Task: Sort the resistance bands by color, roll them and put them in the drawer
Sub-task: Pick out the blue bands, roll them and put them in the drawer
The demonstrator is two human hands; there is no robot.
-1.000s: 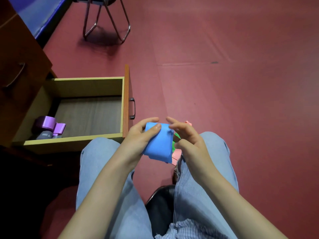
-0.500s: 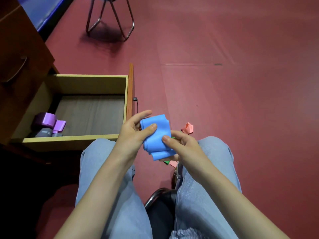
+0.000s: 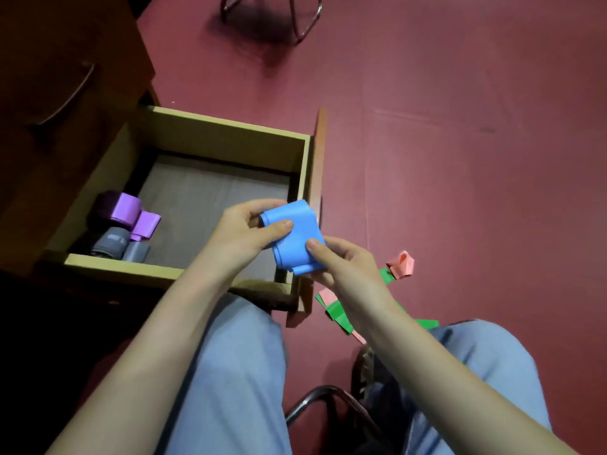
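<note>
Head view: left hand (image 3: 243,231) and right hand (image 3: 341,262) both pinch loosely rolled blue elastic resistance band (image 3: 292,246) over front corner of open wooden drawer (image 3: 230,139). Risk: springy layers unroll if either thumb eases.

- We are looking at a dark red floor (image 3: 460,159) that is carrying everything here.
- We are seeing pink bands (image 3: 401,263) and green bands (image 3: 338,315) lying loose on the floor, mixed up together, near the drawer's front.
- We are seeing the metal legs (image 3: 303,26) of a chair standing on the floor, far off at the top.
- We are seeing an open drawer (image 3: 223,139) sticking out of a brown cabinet (image 3: 65,93).
- We are seeing two purple rolls (image 3: 123,210) and two grey rolls (image 3: 111,242) sitting on the drawer's wooden bottom, bunched close in the near left corner.
</note>
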